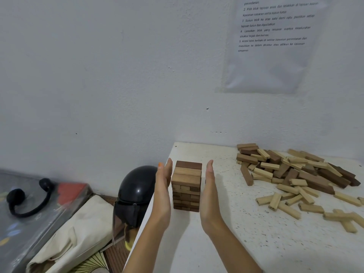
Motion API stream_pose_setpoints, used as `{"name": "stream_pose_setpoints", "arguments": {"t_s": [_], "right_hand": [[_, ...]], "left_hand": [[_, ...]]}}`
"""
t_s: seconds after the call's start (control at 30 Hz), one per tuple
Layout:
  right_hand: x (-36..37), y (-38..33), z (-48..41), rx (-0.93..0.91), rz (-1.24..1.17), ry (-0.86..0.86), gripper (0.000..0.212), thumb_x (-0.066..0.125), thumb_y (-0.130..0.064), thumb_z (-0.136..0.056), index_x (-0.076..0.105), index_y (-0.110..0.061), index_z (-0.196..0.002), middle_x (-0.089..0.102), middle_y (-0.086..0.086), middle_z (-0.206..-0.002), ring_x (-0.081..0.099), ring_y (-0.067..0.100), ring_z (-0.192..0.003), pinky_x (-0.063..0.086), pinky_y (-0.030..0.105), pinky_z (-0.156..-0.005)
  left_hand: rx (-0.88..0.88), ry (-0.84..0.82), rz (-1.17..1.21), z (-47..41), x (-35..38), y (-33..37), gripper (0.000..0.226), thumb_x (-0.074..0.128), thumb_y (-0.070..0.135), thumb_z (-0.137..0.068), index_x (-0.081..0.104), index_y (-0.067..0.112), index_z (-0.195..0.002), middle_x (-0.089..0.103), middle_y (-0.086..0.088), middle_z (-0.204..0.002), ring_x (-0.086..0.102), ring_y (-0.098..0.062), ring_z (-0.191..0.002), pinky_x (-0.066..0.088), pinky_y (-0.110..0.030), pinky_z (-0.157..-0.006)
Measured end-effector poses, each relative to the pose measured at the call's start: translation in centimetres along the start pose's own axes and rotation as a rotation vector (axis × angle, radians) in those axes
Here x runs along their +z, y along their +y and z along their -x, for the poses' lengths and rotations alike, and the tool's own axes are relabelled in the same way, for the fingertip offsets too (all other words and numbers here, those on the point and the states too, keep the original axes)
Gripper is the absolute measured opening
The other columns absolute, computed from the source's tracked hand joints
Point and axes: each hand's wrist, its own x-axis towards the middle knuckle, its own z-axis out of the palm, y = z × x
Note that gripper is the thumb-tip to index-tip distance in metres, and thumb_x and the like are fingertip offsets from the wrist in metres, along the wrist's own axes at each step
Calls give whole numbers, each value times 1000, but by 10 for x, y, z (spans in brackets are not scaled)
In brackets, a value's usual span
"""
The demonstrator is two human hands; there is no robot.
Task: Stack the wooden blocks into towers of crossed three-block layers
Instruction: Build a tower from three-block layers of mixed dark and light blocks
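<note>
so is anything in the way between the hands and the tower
Nothing visible is in the way. The left hand and the right hand are held flat and open on either side of the tower, close beside its walls, with no block or other thing between.

The tower [186, 186] is flanked on both sides by the left hand [162, 194] and right hand [209, 196]. Open table [236, 223] is seen between it and the loose-block pile [295, 174] at right; the wall [118, 95] stands close behind, a black helmet [136, 192] beside the table's left edge.
</note>
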Motion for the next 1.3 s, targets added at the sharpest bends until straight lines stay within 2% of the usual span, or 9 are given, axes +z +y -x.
{"name": "stream_pose_setpoints", "arguments": {"t_s": [0.1, 0.27, 0.43, 0.53, 0.77, 0.9, 1.03, 1.2, 1.3], "right_hand": [[-14, -24, 8, -69, -12, 49, 57, 24, -57, -98, 20, -38, -151, 20, -27, -149, 19, -11, -131, 14, 20, -107], [-32, -51, 17, -207, 55, 96, 37, 39, -28, -103, 45, -36, -138, 41, -22, -141, 37, -12, -120, 26, 8, -92], [-53, -70, 25, -355, 195, 186, 34, 57, -5, -91, 63, -31, -112, 60, -17, -120, 53, -2, -111, 43, 22, -94], [-71, -81, 34, -420, 253, 233, 26, 62, -3, -87, 66, -26, -99, 67, -14, -103, 60, 1, -94, 49, 29, -89], [-131, -89, 40, -420, 215, 341, 15, 60, -9, -90, 70, -13, -79, 71, 0, -79, 63, 16, -78, 49, 25, -72], [-171, -91, 40, -349, 250, 350, 19, 58, -8, -91, 71, -11, -78, 71, 2, -75, 63, 13, -74, 49, 30, -70], [-211, -90, 33, -295, 320, 367, 17, 60, -10, -90, 73, -14, -80, 72, 4, -77, 67, 25, -80, 53, 42, -75], [-249, -92, 20, -271, 415, 414, 15, 65, -10, -89, 72, -17, -77, 70, 3, -70, 57, 2, -58, 43, 13, -49], [-271, -90, 4, -280, 456, 441, 10, 70, -9, -86, 70, -16, -77, 70, 3, -72, 61, 7, -64, 44, 9, -51]], "left_hand": [[30, -2, 48, -5, -8, 7, 50, 22, 47, -102, 37, 28, -145, 42, 22, -139, 46, 10, -115, 34, -10, -91], [294, 27, -104, 4, -1, 29, 39, 42, 17, -100, 49, 23, -138, 51, 15, -139, 47, 13, -118, 38, 3, -78], [570, -50, -224, 25, 27, 43, 32, 49, 21, -87, 60, 24, -116, 65, 12, -119, 58, -7, -115, 47, -19, -94], [602, -141, -285, 37, 50, 45, 24, 49, 21, -86, 64, 29, -104, 69, 11, -106, 64, -15, -102, 51, -26, -84], [545, -340, -335, 41, 104, 15, 21, 50, 15, -86, 70, 15, -79, 71, 6, -75, 64, -7, -76, 46, -14, -69], [461, -404, -361, 33, 129, -9, 21, 50, 18, -85, 69, 21, -75, 70, 5, -74, 63, -8, -74, 47, -22, -69], [378, -451, -445, 18, 153, -33, 18, 56, 19, -92, 70, 25, -80, 70, 5, -78, 63, -11, -77, 44, -15, -64], [368, -501, -551, -3, 186, -57, 13, 61, 20, -92, 69, 19, -82, 68, 8, -79, 59, 0, -74, 40, -10, -63], [381, -533, -634, -18, 205, -71, 12, 59, 21, -93, 69, 18, -88, 67, 10, -82, 58, 1, -79, 40, -9, -64]]}}
